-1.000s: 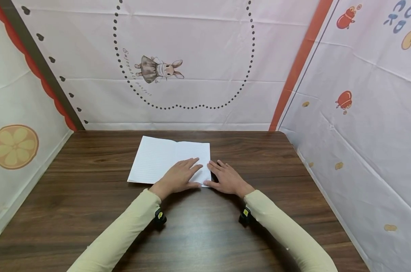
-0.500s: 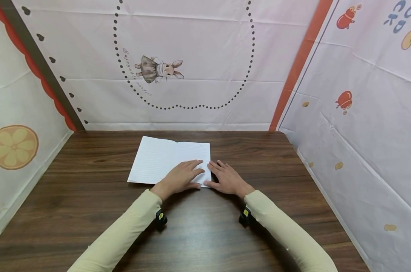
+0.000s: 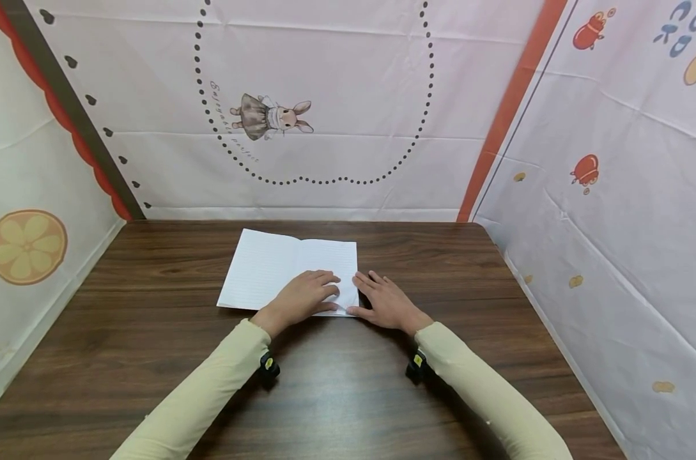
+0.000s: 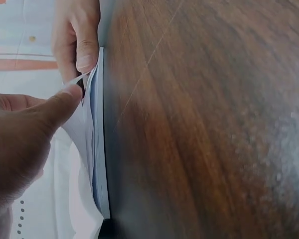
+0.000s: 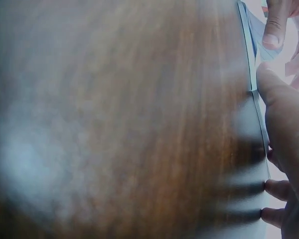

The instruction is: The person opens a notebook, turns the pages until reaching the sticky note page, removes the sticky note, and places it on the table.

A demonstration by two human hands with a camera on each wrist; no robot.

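Observation:
A notebook (image 3: 261,268) with lined white pages lies open on the dark wooden table (image 3: 336,396). Over its right-hand page, my left hand (image 3: 301,297) has bent fingers. In the left wrist view its thumb pinches a raised page (image 4: 78,127) near the corner, standing away from the pages beneath; the fingertips behind that page are hidden. My right hand (image 3: 388,303) rests at the notebook's right edge, fingers fairly straight and spread, the thumb on the near right corner. From the right wrist view, its fingertips (image 5: 274,188) touch down beside the edge.
Patterned white cloth (image 3: 353,83) hangs behind the table, with more cloth on the left and right sides. A black wrist camera (image 3: 269,367) is on the left sleeve and another black camera (image 3: 417,367) is on the right one.
My left hand has drawn back slightly to the left, its fingers bending more, and the near right page corner has lifted. My right hand stays in place.

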